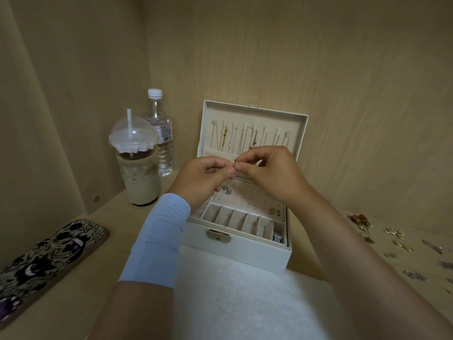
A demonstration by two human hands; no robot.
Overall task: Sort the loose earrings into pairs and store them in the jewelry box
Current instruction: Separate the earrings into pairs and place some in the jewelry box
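The cream jewelry box (235, 253) stands open in the middle, its lid upright with necklaces hanging inside. Above its perforated earring panel (247, 196), my left hand (203, 179) and my right hand (269, 173) meet, fingertips pinched together on one tiny silver earring (235, 164). A few earrings are pinned at the panel's left edge (226, 189) and right corner (273, 211). A silver piece lies in the front right compartment (278, 237). Loose earrings (402, 246) are scattered on the shelf at the right.
An iced drink cup with a straw (138, 165) and a water bottle (161, 133) stand at the back left. A patterned phone (46, 261) lies at the left front. A white mat (245, 303) lies before the box. Wooden walls enclose the shelf.
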